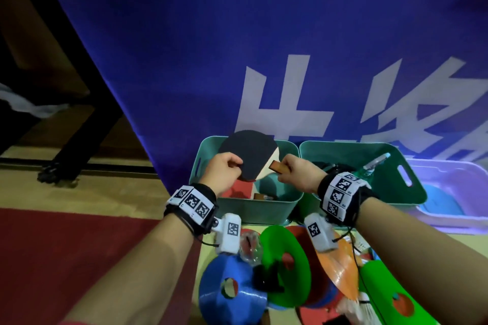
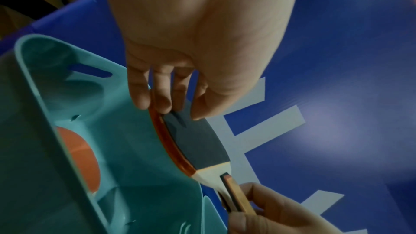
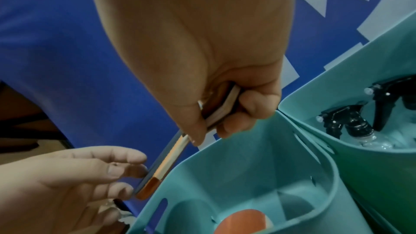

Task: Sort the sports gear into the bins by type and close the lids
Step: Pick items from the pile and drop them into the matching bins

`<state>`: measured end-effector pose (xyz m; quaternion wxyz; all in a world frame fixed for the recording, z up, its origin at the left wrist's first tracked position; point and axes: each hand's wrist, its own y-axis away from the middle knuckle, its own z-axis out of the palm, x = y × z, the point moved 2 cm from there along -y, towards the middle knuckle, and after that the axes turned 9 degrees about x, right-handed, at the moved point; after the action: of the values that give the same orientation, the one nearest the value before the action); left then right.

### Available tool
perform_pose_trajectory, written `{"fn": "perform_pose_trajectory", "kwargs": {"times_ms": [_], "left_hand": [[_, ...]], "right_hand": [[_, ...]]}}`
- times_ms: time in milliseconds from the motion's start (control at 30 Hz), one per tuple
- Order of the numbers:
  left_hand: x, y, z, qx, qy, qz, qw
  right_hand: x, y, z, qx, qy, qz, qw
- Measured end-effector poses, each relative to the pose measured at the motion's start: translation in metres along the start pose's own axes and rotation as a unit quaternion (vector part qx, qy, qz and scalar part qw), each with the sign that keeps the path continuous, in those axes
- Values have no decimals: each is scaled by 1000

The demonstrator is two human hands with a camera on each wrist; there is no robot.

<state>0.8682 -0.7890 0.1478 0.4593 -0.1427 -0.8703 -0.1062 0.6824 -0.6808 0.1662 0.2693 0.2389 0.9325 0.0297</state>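
Both hands are on the table tennis paddle (image 1: 250, 157), which is held over the left teal bin (image 1: 290, 200). The right hand (image 1: 298, 175) is wrapped around the handle, and the left hand (image 1: 224, 174) pinches the black rubber blade at its edge, fingertips (image 2: 165, 106) on the face. Another red-faced paddle (image 3: 245, 221) already lies in the bottom of that bin. To do this well, tip the blade flat and lower it on top of that one, letting go low so it doesn't clatter. Spray bottles (image 3: 351, 125) sit in the next bin (image 1: 417, 192), so stay left.
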Motion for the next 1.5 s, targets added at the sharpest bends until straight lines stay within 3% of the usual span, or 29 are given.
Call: {"fn": "perform_pose_trajectory", "kwargs": {"times_ms": [167, 367, 633, 933, 1500], "left_hand": [[-27, -21, -10, -56, -79, 0, 995], [-53, -36, -23, -79, -165, -25, 983], [-69, -60, -13, -121, -149, -52, 980], [-87, -68, 11, -187, -193, -128, 955], [-96, -66, 33, -202, -247, -111, 941]], "right_hand": [[-14, -16, 10, -11, 45, -6, 999], [-34, -39, 26, -34, 87, -20, 995], [-29, -67, 41, -67, 87, -6, 994], [-16, -99, 64, -126, 151, -4, 980], [-6, -124, 100, -208, 196, -35, 958]]}}
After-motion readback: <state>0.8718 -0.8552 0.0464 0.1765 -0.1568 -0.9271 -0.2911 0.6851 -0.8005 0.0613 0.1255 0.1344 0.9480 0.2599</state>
